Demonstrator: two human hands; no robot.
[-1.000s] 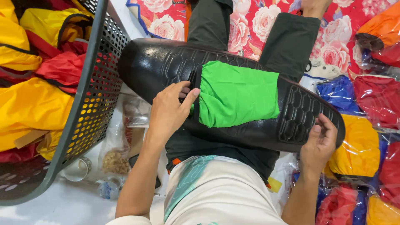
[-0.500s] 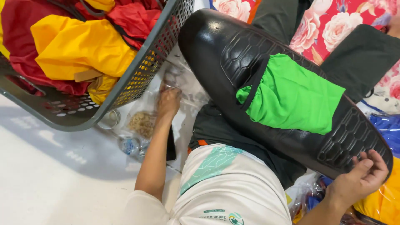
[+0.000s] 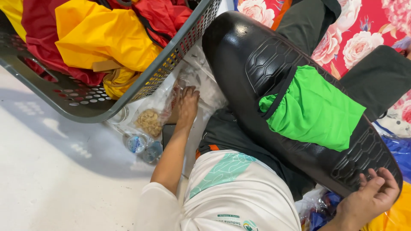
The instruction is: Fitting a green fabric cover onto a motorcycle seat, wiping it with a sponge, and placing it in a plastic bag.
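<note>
Nearest to the camera, the right hand (image 3: 371,197) is gripping the near right end of a long black board (image 3: 257,72) with a honeycomb pattern, the fingers curling over its edge. This board is lying across the person's lap, and a folded green cloth (image 3: 319,109) is resting on its middle. To the left, the left hand (image 3: 188,102) is reaching down to the floor and pressing on a pile of clear plastic bags (image 3: 205,87); I cannot tell if it is holding one. Just beside this hand, a bag of brown snacks (image 3: 149,122) and a small water bottle (image 3: 136,143) are lying. Farther left, a grey basket (image 3: 85,102) is holding yellow and red garments (image 3: 98,34). At the far right, a red floral cloth (image 3: 364,38) is covering the floor.
</note>
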